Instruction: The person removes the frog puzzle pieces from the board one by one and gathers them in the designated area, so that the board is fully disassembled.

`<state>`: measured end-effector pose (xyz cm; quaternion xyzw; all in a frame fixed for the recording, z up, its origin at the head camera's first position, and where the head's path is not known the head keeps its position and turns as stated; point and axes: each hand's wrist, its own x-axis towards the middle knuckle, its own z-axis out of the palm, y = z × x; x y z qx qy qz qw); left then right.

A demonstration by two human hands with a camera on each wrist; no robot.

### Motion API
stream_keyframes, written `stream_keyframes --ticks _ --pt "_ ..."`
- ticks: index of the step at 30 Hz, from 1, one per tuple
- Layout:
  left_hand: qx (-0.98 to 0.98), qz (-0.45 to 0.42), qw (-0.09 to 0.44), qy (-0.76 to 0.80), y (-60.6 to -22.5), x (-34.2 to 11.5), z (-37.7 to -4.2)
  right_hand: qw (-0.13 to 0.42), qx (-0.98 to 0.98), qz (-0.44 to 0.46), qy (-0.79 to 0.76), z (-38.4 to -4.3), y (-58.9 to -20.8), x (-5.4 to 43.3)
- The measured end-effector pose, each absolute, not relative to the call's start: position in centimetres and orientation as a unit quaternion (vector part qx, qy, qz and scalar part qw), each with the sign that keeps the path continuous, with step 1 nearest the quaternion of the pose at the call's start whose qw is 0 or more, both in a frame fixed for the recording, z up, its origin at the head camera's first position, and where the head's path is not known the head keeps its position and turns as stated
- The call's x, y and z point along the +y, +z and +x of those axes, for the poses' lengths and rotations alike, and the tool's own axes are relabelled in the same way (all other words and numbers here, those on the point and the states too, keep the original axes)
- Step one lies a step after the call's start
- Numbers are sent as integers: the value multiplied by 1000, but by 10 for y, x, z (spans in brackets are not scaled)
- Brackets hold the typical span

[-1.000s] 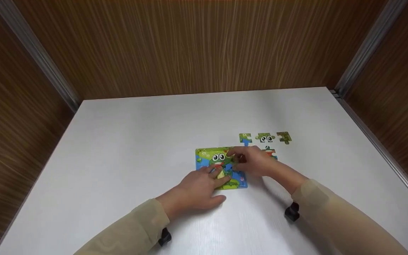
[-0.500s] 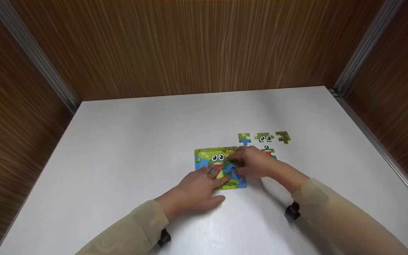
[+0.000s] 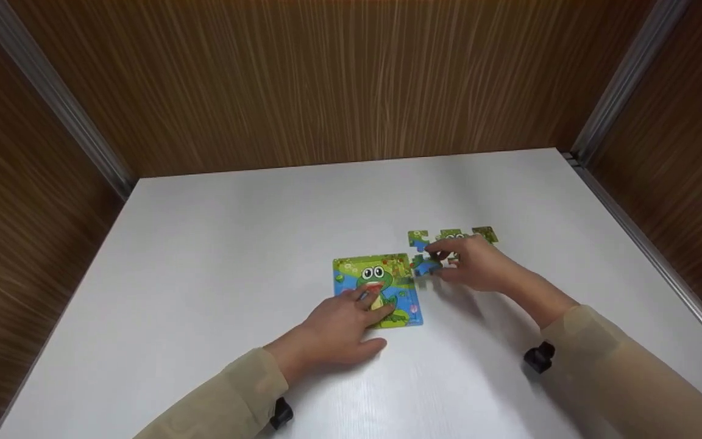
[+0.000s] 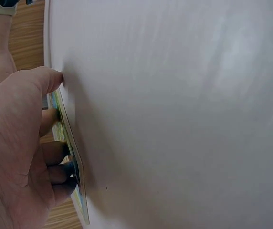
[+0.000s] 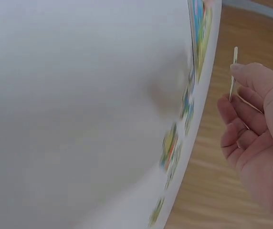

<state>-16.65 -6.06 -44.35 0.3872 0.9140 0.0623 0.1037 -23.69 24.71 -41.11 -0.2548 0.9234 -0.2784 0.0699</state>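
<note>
A square frog puzzle board (image 3: 351, 268) lies on the table under my left hand (image 3: 337, 329). Its fingers are spread across the frog's body, and the thumb lies off the board's near edge. In the left wrist view those fingertips rest on the thin board (image 4: 82, 191), seen nearly edge-on. Just right of the board, my right hand (image 3: 479, 265) pinches a blue and green puzzle piece (image 3: 426, 267) between thumb and fingertips. The right wrist view shows that piece (image 5: 234, 71) edge-on, raised over the table.
Behind the right hand lie other pieces: a green and blue one (image 3: 417, 238), one with frog eyes (image 3: 450, 234) and a brownish corner piece (image 3: 486, 234). A red-marked piece is mostly hidden by the fingers. Wood-grain panels (image 3: 351, 79) enclose the white table (image 3: 235, 244).
My right hand has lifted the puzzle piece from the board's right side and carried it rightward, toward the loose pieces. The left hand has stayed on the board.
</note>
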Motion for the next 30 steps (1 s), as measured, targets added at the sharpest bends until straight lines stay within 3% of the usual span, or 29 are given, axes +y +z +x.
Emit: stream_keyframes --ticks 14,30 --pt "915 378 119 71 -444 -61 -165 29 944 -194 -265 -239 -407 320" --pt "914 382 113 75 -445 -61 -167 71 956 -135 -252 -236 -422 356"
